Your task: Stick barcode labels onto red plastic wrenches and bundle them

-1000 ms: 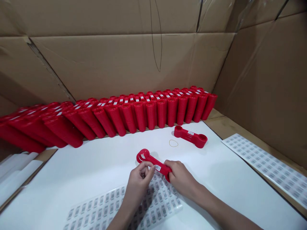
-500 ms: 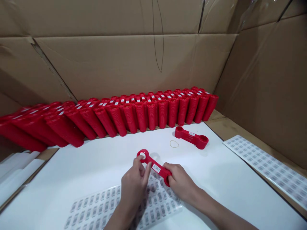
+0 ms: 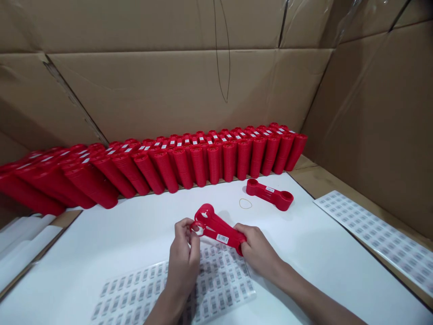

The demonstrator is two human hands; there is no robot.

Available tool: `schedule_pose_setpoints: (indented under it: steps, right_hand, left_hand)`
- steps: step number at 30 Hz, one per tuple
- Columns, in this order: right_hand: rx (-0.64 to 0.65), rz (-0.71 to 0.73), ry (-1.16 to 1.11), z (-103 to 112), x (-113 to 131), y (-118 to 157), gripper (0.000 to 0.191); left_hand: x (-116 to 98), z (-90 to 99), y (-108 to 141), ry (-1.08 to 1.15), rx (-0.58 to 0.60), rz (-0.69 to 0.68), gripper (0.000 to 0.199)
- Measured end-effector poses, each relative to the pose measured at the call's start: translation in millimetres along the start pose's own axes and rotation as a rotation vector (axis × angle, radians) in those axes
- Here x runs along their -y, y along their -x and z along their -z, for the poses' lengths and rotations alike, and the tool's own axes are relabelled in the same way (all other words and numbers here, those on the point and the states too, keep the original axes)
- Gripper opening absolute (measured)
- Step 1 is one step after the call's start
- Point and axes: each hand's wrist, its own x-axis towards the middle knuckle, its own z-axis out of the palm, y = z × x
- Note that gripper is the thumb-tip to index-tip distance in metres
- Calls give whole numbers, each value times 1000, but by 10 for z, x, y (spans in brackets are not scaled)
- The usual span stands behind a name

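Observation:
My right hand (image 3: 257, 246) grips the right end of several flat red plastic links, bars with a ring at each end. They are fanned apart at their left ends. The front red plastic link (image 3: 210, 234) bears a white barcode label (image 3: 222, 239). My left hand (image 3: 184, 250) is closed on its left ring, thumb and fingers at the rim. Behind it, another red link (image 3: 205, 211) shows its ring, angled upward. Beneath my hands lies a sheet of barcode labels (image 3: 135, 289), partly hidden by my left forearm.
A labelled stack of red links (image 3: 269, 194) lies at the right, beside a rubber band (image 3: 245, 203). Rows of red stacks (image 3: 199, 164) line the back before a cardboard wall (image 3: 169, 90). Another label sheet (image 3: 375, 239) lies at right; white sheets (image 3: 27, 243) lie at left.
The front labelled link has swung down at its left end, away from the link behind, which now shows. My left hand has shifted slightly left with the ring.

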Motion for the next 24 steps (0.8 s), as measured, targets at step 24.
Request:
schedule_pose_setpoints:
  steps: [24]
  right_hand:
    - [36, -15, 169, 168, -89, -46, 26]
  left_hand:
    - [39, -243, 116, -412, 602, -84, 32]
